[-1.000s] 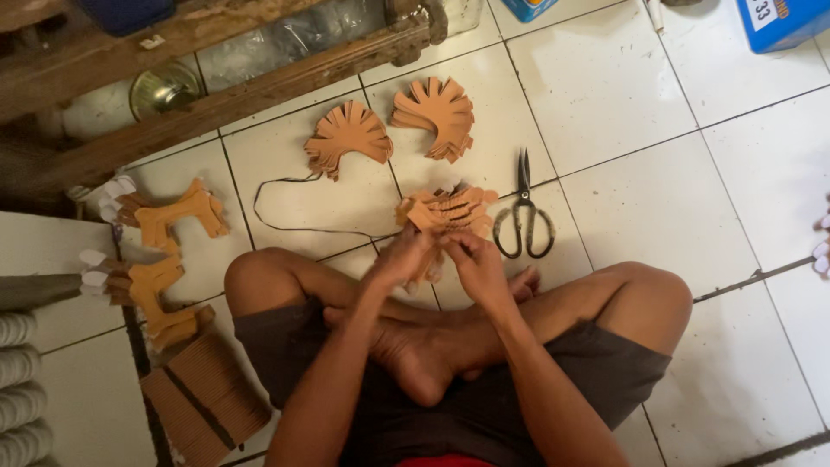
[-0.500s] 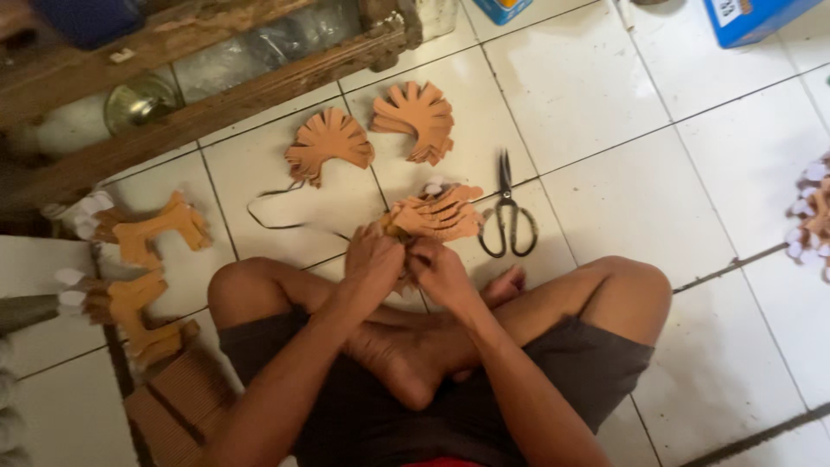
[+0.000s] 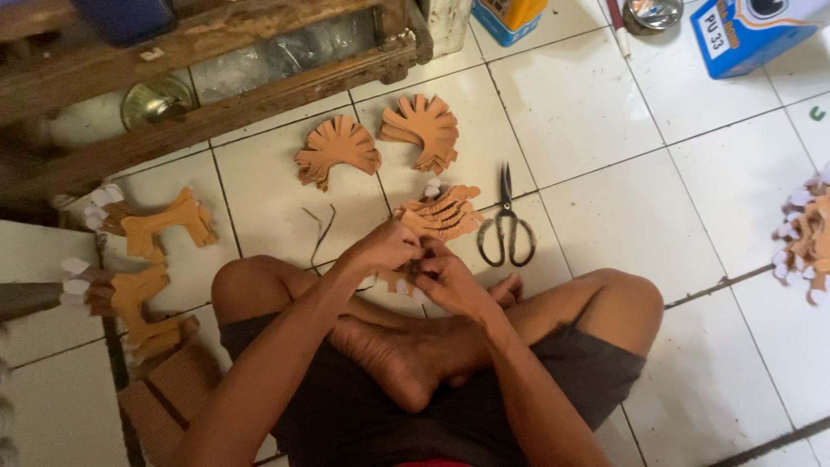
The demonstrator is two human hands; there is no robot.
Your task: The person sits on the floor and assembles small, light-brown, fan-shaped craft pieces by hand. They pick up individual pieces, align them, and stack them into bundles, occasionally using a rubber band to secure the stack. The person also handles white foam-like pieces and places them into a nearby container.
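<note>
Hands (image 3: 385, 251) (image 3: 450, 281) pinching tan cutout (image 3: 441, 214), blue box (image 3: 752, 30) top right

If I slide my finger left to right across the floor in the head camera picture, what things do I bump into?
Y-shaped tan cutouts → fan-shaped cutout → second fan-shaped cutout → black scissors → white-tipped cutout pile at the right edge.

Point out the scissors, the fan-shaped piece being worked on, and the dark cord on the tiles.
scissors (image 3: 507, 227): head view, at the pivot.
fan-shaped piece (image 3: 443, 213): head view, its spread fingers.
dark cord (image 3: 323, 233): head view, mid-strand.
</note>
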